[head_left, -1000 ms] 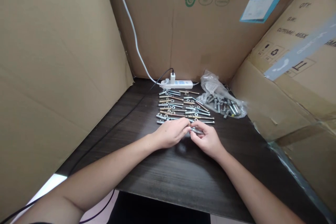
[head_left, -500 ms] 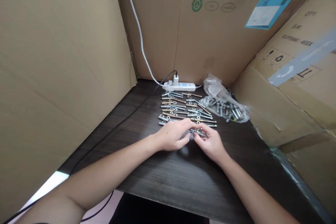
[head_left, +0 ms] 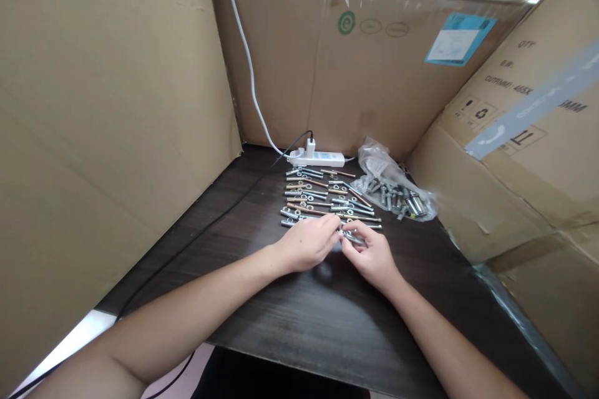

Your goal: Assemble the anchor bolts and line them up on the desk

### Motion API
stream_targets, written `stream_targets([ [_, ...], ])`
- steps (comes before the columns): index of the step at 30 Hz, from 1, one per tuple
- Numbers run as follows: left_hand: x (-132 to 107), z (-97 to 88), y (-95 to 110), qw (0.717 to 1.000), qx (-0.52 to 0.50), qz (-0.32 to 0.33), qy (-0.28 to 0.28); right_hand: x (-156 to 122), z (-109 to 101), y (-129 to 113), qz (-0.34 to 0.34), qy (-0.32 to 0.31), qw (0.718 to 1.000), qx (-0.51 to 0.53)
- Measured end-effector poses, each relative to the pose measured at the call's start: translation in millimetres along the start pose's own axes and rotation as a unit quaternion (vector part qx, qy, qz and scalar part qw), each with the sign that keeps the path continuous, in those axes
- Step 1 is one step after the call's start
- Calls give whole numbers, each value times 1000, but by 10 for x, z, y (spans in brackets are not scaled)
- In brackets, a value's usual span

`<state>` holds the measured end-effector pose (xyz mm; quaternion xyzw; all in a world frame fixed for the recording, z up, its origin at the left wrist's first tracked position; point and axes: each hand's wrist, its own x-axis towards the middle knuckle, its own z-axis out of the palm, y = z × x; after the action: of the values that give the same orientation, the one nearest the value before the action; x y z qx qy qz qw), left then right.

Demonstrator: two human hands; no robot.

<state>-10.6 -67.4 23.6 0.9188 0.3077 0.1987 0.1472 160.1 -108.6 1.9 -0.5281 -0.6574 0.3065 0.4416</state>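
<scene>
My left hand (head_left: 306, 242) and my right hand (head_left: 372, 254) meet over the dark wooden table (head_left: 290, 318). Both pinch one silver anchor bolt (head_left: 352, 237) between their fingertips, the left at its near end, the right along its shaft. Just beyond the hands lie rows of several bolts with washers (head_left: 322, 196), silver and brass coloured, laid side by side. A clear plastic bag of bolts (head_left: 395, 187) lies to the right of the rows.
A white power strip (head_left: 318, 158) with a plugged charger sits at the back, its white cable (head_left: 248, 68) running up. A black cable (head_left: 206, 224) crosses the table's left side. Cardboard walls (head_left: 107, 112) enclose the table on the left, back and right.
The view has tilted slightly. Both hands stay together on the bolt, their fingers shifting a little around it.
</scene>
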Motion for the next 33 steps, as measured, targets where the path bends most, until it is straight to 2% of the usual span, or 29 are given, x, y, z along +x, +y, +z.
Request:
stream_targets([
  [5, 1, -2, 9, 999, 42, -17, -10, -18, -7, -4, -13, -27, 999, -28],
  [10, -31, -57, 69, 999, -42, -10, 7, -10, -1, -8, -3, -24, 1000, 1],
  [13, -40, -60, 59, 997, -74, 10, -9, -3, 8, -3, 7, -9, 1000, 14],
  [17, -31, -34, 16, 996, -88, 0, -21, 5, 12, 22, 18, 11, 1000, 13],
  [22, -12, -36, 30, 998, -60, -9, -12, 10, 18, 29, 21, 20, 999, 23],
  [29, 11, 17, -11, 1000, 10, -18, -7, -7, 27, 15, -4, -19, 1000, -11],
  [33, -9, 27, -38, 999, 4, -30, -11, -20, 31, 22, -6, -34, 999, -24],
])
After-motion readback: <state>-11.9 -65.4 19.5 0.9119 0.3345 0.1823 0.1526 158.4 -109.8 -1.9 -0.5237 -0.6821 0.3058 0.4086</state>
